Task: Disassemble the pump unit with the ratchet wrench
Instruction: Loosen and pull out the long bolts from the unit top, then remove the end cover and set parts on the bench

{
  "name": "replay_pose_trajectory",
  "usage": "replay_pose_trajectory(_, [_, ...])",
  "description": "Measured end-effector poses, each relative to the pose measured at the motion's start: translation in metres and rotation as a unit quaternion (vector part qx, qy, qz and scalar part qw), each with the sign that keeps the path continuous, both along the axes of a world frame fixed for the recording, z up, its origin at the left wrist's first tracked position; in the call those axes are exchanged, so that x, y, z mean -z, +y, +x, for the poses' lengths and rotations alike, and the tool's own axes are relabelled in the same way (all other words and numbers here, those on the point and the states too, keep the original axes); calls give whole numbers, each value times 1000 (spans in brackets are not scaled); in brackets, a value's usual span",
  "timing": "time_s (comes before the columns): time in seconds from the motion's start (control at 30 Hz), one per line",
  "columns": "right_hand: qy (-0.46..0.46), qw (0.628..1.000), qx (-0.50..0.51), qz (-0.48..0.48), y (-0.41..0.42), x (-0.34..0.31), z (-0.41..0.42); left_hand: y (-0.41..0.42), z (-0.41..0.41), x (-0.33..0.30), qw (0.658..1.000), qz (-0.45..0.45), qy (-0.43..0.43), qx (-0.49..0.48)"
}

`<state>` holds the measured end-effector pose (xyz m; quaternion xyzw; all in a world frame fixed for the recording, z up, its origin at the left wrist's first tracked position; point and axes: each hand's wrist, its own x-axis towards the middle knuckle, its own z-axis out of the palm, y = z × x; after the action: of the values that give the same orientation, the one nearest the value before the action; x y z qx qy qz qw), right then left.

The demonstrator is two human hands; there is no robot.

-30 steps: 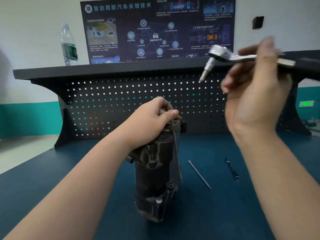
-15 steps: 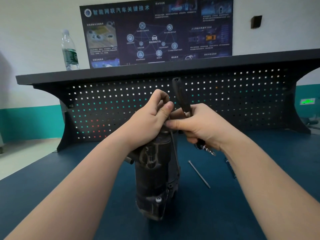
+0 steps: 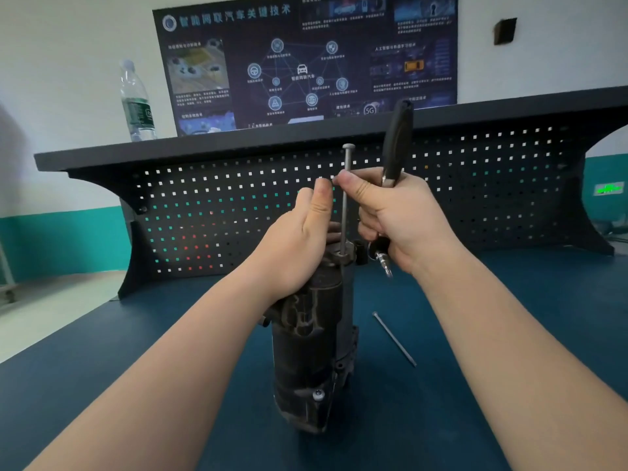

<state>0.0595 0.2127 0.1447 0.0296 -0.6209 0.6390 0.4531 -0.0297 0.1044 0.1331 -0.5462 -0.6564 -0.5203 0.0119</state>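
Against the white wall with its teal lower band, a dark poster [image 3: 306, 62] covered in diagrams and Chinese text. On the left of the black shelf [image 3: 238, 144] above the perforated back panel [image 3: 492, 198], an upright clear water bottle [image 3: 136, 102] with a green label. On the blue counter [image 3: 102, 368], nothing else clearly legible.

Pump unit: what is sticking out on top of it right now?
A long bolt rises from the pump unit, pinched by the right hand, which also holds the ratchet wrench. The left hand covers the rest of the top.
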Motion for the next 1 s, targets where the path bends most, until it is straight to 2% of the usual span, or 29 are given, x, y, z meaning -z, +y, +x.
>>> replay_pose_trajectory(0.2, [-51, 996, 54, 41, -6, -45, -4, -1, -5, -1, 999, -9, 4, -31])
replay_pose_trajectory(0.37, [43, 997, 24, -51, -3, -92, 10, -3, -3, -2, 999, -20, -29, -6])
replay_pose_trajectory(0.43, [0, 999, 40, -37, 12, -112, 19, -1, -5, -2, 998, -45, 5, -34])
replay_pose_trajectory(0.5, [-119, 990, 78, 5, 32, -111, 20, -1, -9, -3, 985, -94, 103, -105])
replay_pose_trajectory(0.53, [-203, 972, 117, 37, 43, -99, 17, -1, -10, -3, 975, -114, 143, -124])
replay_pose_trajectory(0.57, [-295, 936, 176, 74, 56, -79, 10, -2, -11, -3, 972, -126, 159, -122])
replay_pose_trajectory(0.63, [-433, 848, 284, 117, 81, -21, -5, -3, -14, -2, 977, -136, 137, -87])
replay_pose_trajectory(0.67, [-474, 821, 298, 110, 90, 11, -12, -3, -14, -2, 980, -137, 121, -72])
replay_pose_trajectory(0.73, [-544, 787, 278, 88, 106, 68, -24, -2, -15, -2, 984, -137, 96, -63])
replay_pose_trajectory(0.83, [-621, 722, 283, 116, 127, 114, -40, 1, -15, -3, 988, -132, 66, -45])
replay_pose_trajectory(1.0, [-658, 677, 303, 130, 140, 135, -64, 0, -16, -3, 985, -142, 84, -46])
